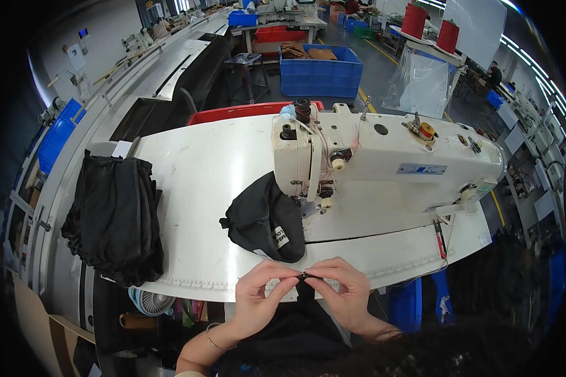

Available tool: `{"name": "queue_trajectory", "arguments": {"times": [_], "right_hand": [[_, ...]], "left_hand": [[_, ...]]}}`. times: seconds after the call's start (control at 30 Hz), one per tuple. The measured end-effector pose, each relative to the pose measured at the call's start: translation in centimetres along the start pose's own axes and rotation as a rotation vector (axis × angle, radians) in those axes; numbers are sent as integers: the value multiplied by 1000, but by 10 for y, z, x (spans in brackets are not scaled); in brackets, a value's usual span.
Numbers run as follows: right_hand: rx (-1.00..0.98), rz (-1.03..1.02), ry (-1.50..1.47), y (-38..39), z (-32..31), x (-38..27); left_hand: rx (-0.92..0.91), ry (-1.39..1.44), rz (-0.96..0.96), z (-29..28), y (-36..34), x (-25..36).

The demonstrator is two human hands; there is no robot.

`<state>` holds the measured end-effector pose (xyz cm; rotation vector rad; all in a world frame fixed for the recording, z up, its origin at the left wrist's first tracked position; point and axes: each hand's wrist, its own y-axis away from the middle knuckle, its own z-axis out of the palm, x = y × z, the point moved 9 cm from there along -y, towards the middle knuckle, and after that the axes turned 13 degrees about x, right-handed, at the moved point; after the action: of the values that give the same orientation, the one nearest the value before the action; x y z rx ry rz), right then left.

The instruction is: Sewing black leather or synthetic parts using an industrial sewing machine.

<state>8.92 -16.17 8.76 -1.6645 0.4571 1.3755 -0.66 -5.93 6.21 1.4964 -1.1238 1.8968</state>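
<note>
At the table's front edge, my left hand [261, 294] and my right hand [347, 294] meet, each closed in a pinch. Between their fingertips is a narrow black fabric strip [305, 291], part of which hangs down below the fingers. A tiny light spot shows on it, too small to make out. Just beyond my hands, a black fabric piece [258, 217] with a white printed label [280, 237] lies on the table, its right side by the needle area of a white sewing machine [383, 157]. The needle itself is hidden.
A pile of black fabric pieces [116, 217] lies on the left of the white table [192, 201]. Red-handled thread snips [441, 239] rest at the right. Behind the table stand a red bin [233, 113] and a blue crate [321, 75]. A small fan [151, 301] is below the front edge.
</note>
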Motion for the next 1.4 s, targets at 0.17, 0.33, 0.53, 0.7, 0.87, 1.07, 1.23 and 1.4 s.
{"name": "queue_trajectory", "arguments": {"times": [0.17, 0.33, 0.53, 0.7, 0.87, 1.07, 1.23, 1.4], "right_hand": [[233, 105, -251, 24, -14, 18], [927, 268, -700, 49, -142, 56], [873, 157, -715, 52, -179, 2], [-492, 439, 28, 40, -45, -40], [-480, -17, 64, 58, 28, -11], [-277, 137, 163, 48, 4, 8], [-262, -275, 297, 44, 5, -13], [-427, -107, 262, 23, 11, -15]], "left_hand": [[502, 111, 92, -19, 8, 6], [910, 748, -215, -170, 61, -48], [774, 519, -176, -182, 66, 2], [-3, 149, 60, -57, 34, 82], [-211, -166, -21, 7, 26, 50], [-198, -337, 116, 11, -25, 13], [-369, -1448, 720, 48, -21, -24], [-312, -1398, 590, 21, -60, -16]]}}
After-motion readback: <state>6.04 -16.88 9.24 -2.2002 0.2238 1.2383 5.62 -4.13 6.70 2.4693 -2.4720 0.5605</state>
